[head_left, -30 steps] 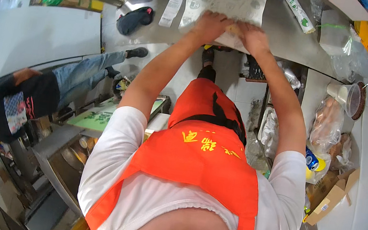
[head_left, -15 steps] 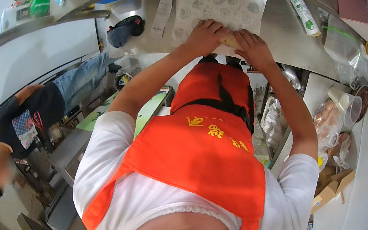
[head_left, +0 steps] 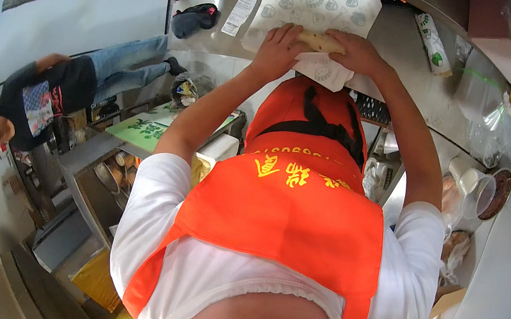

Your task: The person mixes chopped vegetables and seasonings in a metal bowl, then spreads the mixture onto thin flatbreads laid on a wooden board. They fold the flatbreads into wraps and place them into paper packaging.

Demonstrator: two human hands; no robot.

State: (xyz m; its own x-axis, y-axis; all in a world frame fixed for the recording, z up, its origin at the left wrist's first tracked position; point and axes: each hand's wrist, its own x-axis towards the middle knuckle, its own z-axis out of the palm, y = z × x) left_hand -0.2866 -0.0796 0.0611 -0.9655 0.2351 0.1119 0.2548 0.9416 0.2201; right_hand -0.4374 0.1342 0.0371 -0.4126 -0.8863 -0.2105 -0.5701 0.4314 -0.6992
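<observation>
A pale, speckled rolled flatbread (head_left: 319,42) lies crosswise on a sheet of printed wrapping paper (head_left: 317,2) near the front edge of the steel counter. My left hand (head_left: 279,50) curls its fingers over the roll's left end. Gripping the right end is my right hand (head_left: 358,54), its thumb side toward the middle. Between the two hands the middle of the roll shows bare. A flap of the paper (head_left: 324,70) sticks out on my side of the roll, past the counter's edge. The roll's ends are hidden under my fingers.
Left of the paper lie a printed slip (head_left: 240,13) and a dark cap-like item (head_left: 194,20). A white-and-green packet (head_left: 433,44) and clear plastic bags (head_left: 486,106) are on the right. Another person (head_left: 45,93) stands at far left, beside a steel unit (head_left: 92,154).
My hands have spread slightly apart, baring more of the roll between them. The paper's near flap now shows further past the counter edge. The whole view has shifted a little.
</observation>
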